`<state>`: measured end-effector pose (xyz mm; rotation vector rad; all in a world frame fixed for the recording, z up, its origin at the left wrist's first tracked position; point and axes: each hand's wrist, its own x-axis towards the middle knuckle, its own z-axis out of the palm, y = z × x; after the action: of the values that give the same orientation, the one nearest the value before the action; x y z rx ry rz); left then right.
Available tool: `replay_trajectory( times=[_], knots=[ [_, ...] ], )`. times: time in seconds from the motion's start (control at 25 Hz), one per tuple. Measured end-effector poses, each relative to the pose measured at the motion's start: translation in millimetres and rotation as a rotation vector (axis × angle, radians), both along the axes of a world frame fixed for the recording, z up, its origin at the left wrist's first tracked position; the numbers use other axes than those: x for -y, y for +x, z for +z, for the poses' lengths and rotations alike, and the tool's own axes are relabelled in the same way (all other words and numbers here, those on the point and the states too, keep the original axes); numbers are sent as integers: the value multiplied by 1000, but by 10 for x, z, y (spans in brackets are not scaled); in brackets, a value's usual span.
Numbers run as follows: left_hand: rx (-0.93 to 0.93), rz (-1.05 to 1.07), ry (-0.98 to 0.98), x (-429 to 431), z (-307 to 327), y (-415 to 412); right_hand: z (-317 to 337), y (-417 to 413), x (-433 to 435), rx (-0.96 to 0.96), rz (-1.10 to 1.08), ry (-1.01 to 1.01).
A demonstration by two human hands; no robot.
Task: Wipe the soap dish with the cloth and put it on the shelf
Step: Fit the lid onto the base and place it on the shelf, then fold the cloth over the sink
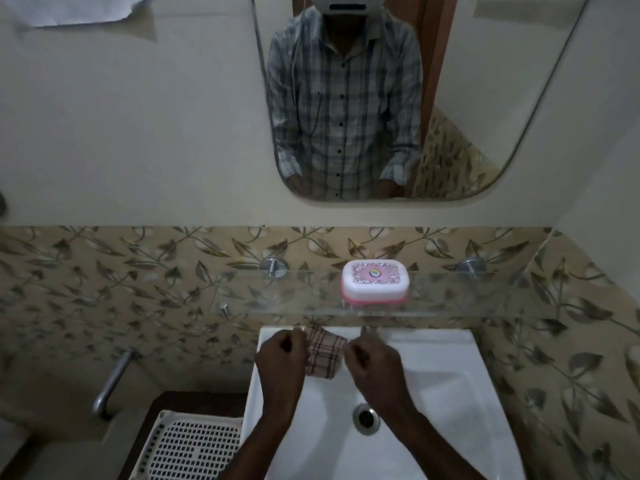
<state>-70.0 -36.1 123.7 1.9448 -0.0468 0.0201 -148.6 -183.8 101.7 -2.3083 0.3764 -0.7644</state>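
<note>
Two hands, left hand (282,353) and right hand (369,356), grips pinching cloth (323,355); I judge soap dish (375,280) on glass shelf (194,299) may slide off if nudged.

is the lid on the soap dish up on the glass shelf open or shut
Shut. The white patterned lid sits flat and square on the pink base of the soap dish, no gap showing, as it stands on the glass shelf.

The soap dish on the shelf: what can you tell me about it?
The soap dish is a small rounded-rectangular box, apparently plastic, with a white lid bearing a pink floral pattern and a round emblem, over a pink base. Its lid is closed. It sits flat on the clear glass shelf above the sink; neither hand touches it.
</note>
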Motion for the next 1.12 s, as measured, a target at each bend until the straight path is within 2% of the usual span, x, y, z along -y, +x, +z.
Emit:
replay_trajectory(
  times=[0.08, 0.2, 0.32, 0.4, 0.48, 0.68, 0.76, 0.84, 0.92, 0.96, 1.04, 1.12],
  knots=[
    [-145, -5, -9, -86, -427, -39, -482, 84, -175, -124, 100, -121],
    [-479, -2, -87, -156, -927, 19, -984, 386, -265, -344, 160, -295],
    [-803, 89, -292, -216, -1295, 31, -1308, 646, -301, -524, 208, -489],
    [-944, 94, -429, -269, -1473, -21, -1413, 760, -321, -508, 182, -623],
    [-1014, 48, -567, -305, -1558, -54, -1416, 827, -322, -486, 149, -671],
    [-1101, 37, -1045, -317, -1511, 88, -1236, 567, -414, -431, 194, -518],
    [-1125, -43, -1083, -280, -1364, 161, -1118, 387, -490, -380, 222, -468],
    [-1102, -100, -948, -215, -1196, 153, -960, 195, -487, -295, 219, -420],
    [-974, -84, -806, -155, -1095, 90, -835, 51, -462, -301, 248, -231],
    [-865, -77, -762, -109, -1019, 39, -737, 2, -424, -371, 265, -82],
    [-581, -87, -594, -22, -834, -73, -507, -41, -383, -462, 235, 410],
    [-254, -166, -315, 56, -664, -205, -292, -29, -346, -406, 75, 939]
  ],
)
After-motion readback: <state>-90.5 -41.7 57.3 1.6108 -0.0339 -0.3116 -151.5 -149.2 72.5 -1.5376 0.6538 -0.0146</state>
